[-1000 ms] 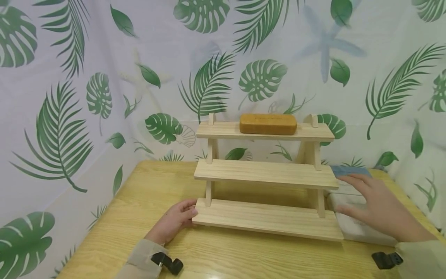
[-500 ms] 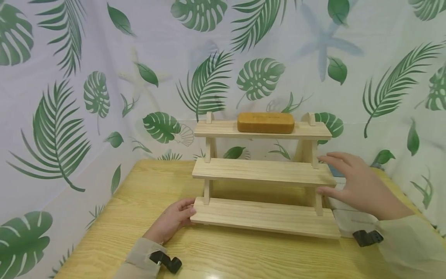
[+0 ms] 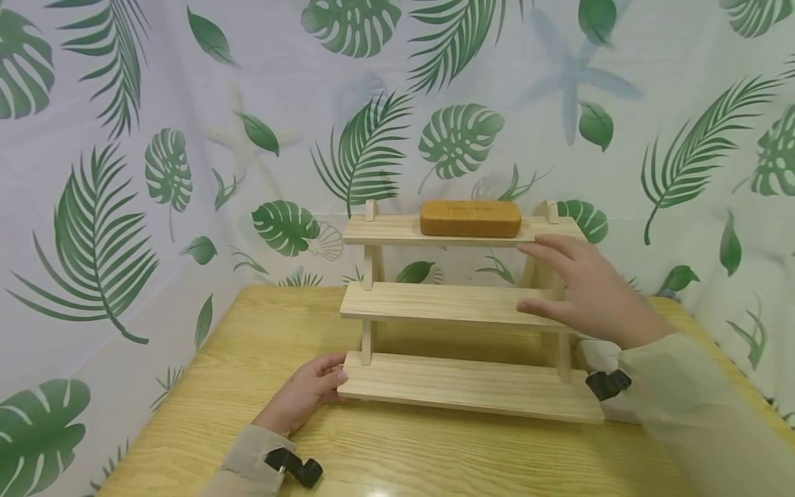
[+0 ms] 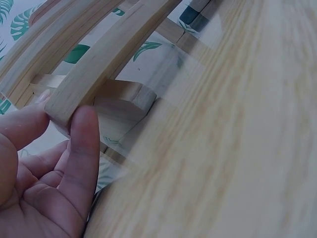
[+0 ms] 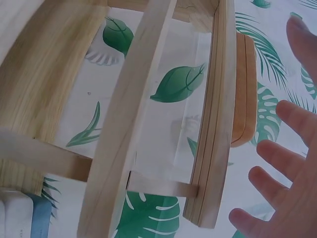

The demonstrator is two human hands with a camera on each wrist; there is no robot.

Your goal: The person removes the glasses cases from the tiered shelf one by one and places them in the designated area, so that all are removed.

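A three-tier pale wooden display stand (image 3: 459, 379) sits on the table. An orange-brown oblong case, like a glasses case (image 3: 470, 219), lies on its top shelf. My left hand (image 3: 304, 390) pinches the left end of the bottom shelf. In the left wrist view, thumb and fingers (image 4: 81, 153) are on either side of that board's end. My right hand (image 3: 584, 286) hovers before the right part of the upper two shelves, fingers spread and holding nothing. It hides part of the stand's right side. In the right wrist view the case (image 5: 243, 89) is apart from the fingers (image 5: 280, 158).
White boxes (image 3: 601, 353) stand beside the stand's right end, mostly hidden by my right sleeve. A blue box (image 5: 41, 215) shows beside a white one in the right wrist view. A leaf-printed cloth (image 3: 279, 103) hangs behind the wooden table (image 3: 211, 386).
My right hand has moved left and up, from beside the stand's right end to before its upper shelves. The left hand keeps its grip on the bottom shelf. The case stays put.
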